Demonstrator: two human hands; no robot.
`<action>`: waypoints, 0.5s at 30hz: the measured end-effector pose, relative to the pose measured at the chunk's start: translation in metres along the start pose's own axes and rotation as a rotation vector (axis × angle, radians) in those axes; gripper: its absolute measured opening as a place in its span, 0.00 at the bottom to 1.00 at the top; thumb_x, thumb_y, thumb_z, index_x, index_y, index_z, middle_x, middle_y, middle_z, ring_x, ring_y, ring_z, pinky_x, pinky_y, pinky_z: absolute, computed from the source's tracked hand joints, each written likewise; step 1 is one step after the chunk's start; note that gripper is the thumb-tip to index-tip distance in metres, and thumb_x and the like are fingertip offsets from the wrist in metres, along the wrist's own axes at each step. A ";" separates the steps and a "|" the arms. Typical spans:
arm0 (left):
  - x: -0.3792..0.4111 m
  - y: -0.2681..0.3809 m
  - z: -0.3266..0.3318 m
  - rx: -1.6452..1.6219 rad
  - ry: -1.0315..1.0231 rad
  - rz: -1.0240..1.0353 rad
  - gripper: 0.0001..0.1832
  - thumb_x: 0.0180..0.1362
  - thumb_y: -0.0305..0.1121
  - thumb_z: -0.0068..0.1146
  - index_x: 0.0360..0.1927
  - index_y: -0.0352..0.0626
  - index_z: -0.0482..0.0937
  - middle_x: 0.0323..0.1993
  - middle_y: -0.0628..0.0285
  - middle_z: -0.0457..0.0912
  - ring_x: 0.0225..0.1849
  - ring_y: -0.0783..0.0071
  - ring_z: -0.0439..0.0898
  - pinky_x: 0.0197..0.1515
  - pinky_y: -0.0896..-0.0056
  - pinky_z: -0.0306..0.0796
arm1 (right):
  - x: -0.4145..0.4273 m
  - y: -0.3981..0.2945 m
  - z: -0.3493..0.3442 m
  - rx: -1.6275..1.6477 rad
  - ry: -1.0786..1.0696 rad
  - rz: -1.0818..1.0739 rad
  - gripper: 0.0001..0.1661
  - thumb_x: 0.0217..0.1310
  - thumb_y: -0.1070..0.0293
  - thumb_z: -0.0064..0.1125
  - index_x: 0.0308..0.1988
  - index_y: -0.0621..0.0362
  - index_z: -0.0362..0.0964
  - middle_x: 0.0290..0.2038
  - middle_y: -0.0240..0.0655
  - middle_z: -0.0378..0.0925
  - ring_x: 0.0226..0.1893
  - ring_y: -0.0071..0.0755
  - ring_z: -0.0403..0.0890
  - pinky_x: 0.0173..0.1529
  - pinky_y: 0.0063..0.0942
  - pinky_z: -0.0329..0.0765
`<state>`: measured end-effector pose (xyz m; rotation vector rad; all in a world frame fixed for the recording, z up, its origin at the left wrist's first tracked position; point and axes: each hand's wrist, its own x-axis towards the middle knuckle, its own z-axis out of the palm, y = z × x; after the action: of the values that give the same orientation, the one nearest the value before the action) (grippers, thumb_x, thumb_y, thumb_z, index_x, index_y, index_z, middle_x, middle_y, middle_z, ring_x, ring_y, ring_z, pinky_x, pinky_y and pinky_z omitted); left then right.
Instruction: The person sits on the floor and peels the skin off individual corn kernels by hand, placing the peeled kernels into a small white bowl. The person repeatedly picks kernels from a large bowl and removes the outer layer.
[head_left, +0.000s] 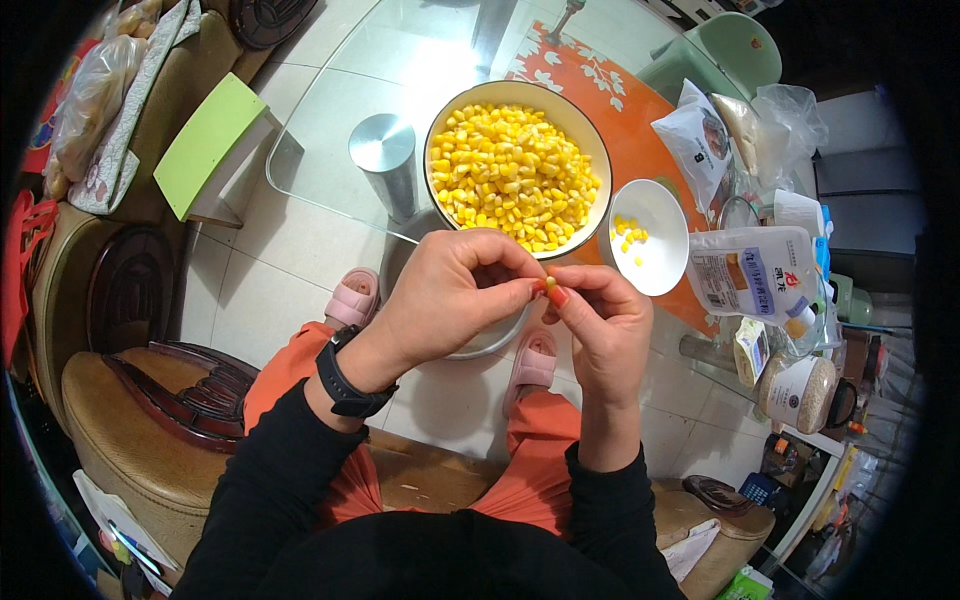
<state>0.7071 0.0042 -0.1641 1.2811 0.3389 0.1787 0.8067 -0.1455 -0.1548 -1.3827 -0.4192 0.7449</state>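
Note:
My left hand (465, 292) and my right hand (607, 322) meet fingertip to fingertip in front of a large bowl. Between their thumbs and index fingers they pinch one small corn kernel (550, 283). Loose yellow corn kernels (517, 169) are heaped in the dark-rimmed, cream-coloured bowl (600, 150). To its right, a smaller white bowl (660, 259) holds several kernels. Partly hidden under my left hand is a metal basin (491, 341), lower than the glass table; its inside is mostly covered.
The glass table (322, 150) carries an orange leaf-patterned mat (581, 97). Below its glass stands a metal leg (386, 165). Packets, including a white pouch (754, 277), and a grain jar (799, 394) crowd the right side. A green-topped stool (214, 142) stands left, near the brown sofa (142, 427).

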 end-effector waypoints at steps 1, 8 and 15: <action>0.000 0.000 0.000 0.002 0.002 0.002 0.04 0.55 0.21 0.58 0.35 0.34 0.79 0.31 0.65 0.81 0.31 0.84 0.77 0.35 0.84 0.72 | 0.000 0.000 0.001 -0.007 0.004 -0.003 0.08 0.56 0.79 0.59 0.39 0.67 0.77 0.34 0.36 0.80 0.31 0.21 0.79 0.37 0.17 0.77; -0.001 0.003 -0.001 0.066 -0.005 -0.047 0.03 0.54 0.21 0.57 0.33 0.35 0.78 0.29 0.67 0.79 0.30 0.85 0.76 0.33 0.85 0.71 | -0.001 0.002 0.000 -0.037 -0.013 0.006 0.09 0.55 0.78 0.60 0.39 0.67 0.76 0.34 0.37 0.80 0.30 0.22 0.79 0.36 0.18 0.77; 0.001 0.003 -0.001 -0.187 -0.047 -0.104 0.03 0.53 0.21 0.57 0.32 0.35 0.78 0.28 0.67 0.79 0.29 0.85 0.76 0.32 0.85 0.70 | 0.006 0.009 -0.009 0.478 -0.164 0.226 0.09 0.57 0.78 0.57 0.40 0.68 0.74 0.33 0.40 0.79 0.29 0.24 0.79 0.34 0.20 0.78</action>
<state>0.7076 0.0060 -0.1611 1.0790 0.3395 0.0890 0.8149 -0.1481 -0.1661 -0.9288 -0.1932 1.0711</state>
